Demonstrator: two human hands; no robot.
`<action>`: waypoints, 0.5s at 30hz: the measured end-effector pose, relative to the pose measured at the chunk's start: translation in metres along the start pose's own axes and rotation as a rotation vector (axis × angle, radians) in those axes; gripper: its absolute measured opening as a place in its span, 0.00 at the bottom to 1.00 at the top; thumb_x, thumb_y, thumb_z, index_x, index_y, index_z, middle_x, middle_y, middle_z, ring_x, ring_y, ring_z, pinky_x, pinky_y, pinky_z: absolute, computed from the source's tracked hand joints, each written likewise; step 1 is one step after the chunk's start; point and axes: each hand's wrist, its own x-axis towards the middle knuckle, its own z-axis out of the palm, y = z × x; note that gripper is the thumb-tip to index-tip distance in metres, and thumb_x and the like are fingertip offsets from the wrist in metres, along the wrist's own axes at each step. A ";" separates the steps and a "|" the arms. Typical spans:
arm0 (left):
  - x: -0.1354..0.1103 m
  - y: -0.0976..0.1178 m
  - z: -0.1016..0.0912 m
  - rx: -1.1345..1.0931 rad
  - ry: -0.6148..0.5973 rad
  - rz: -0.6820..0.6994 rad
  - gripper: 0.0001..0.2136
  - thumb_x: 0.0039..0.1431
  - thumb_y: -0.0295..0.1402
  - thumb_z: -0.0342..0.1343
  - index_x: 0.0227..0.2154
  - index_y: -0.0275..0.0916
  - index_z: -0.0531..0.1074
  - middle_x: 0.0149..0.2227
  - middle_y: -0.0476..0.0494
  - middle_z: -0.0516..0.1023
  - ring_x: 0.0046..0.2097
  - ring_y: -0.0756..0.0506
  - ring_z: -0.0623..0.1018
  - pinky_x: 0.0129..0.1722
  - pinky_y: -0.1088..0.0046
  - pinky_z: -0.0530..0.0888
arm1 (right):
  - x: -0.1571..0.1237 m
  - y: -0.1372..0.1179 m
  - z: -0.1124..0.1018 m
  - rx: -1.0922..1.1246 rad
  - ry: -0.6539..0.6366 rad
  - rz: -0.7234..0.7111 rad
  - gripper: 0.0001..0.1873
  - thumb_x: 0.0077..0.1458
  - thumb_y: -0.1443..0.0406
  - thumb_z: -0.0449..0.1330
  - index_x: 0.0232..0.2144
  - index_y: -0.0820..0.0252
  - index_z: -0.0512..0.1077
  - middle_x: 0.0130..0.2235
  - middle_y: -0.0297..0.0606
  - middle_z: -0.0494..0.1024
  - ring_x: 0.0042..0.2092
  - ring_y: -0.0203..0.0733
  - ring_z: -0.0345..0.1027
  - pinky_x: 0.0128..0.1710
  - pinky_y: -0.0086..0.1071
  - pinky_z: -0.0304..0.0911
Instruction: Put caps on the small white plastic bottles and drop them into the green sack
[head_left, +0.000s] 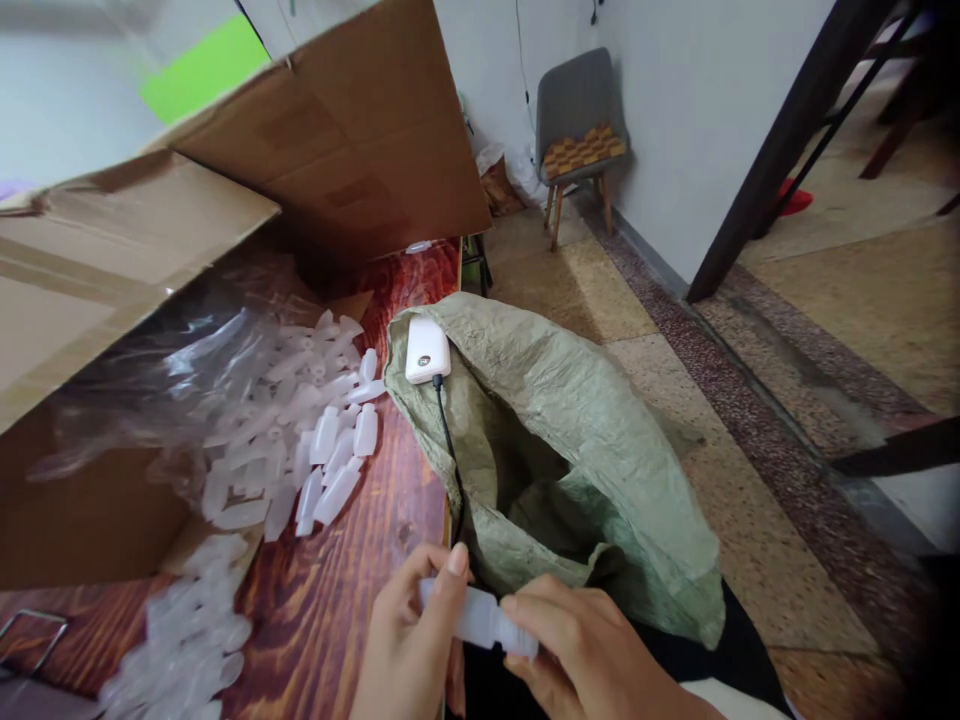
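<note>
My left hand (409, 640) and my right hand (592, 655) together hold one small translucent plastic bottle (472, 615) at the bottom middle of the head view. The left fingers pinch its body, while the right fingers grip its cap end. Just beyond the hands gapes the mouth of a green woven sack (570, 440). Several more bottles of the same kind (315, 440) lie spilled on the red-brown wooden table (360, 600), pouring out of a clear plastic liner (157, 390) inside a tipped cardboard box (112, 270).
A white power bank (427, 350) with a black cable (448, 440) rests on the sack's rim by the table edge. A grey chair (577, 110) holding wooden blocks stands by the far wall. A dark door frame (780, 140) rises at right over stone flooring.
</note>
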 end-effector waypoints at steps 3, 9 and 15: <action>-0.003 0.000 0.000 0.085 0.102 0.106 0.26 0.52 0.57 0.59 0.20 0.38 0.62 0.14 0.58 0.55 0.16 0.55 0.56 0.16 0.82 0.52 | 0.004 -0.004 -0.003 0.163 -0.037 0.176 0.19 0.71 0.51 0.40 0.41 0.55 0.63 0.27 0.29 0.73 0.25 0.35 0.70 0.24 0.28 0.62; -0.001 -0.002 -0.005 0.207 0.179 0.206 0.21 0.55 0.47 0.56 0.18 0.38 0.58 0.19 0.56 0.54 0.22 0.54 0.56 0.23 0.79 0.55 | -0.004 0.002 -0.008 0.007 -0.037 0.063 0.24 0.70 0.49 0.42 0.57 0.58 0.58 0.31 0.32 0.76 0.30 0.37 0.73 0.33 0.30 0.67; -0.001 -0.004 -0.007 0.205 0.163 0.227 0.19 0.56 0.43 0.53 0.18 0.39 0.56 0.20 0.56 0.54 0.24 0.53 0.56 0.25 0.79 0.56 | -0.013 0.011 -0.011 -0.097 -0.122 -0.050 0.31 0.68 0.44 0.38 0.55 0.62 0.62 0.30 0.35 0.77 0.28 0.39 0.74 0.28 0.32 0.65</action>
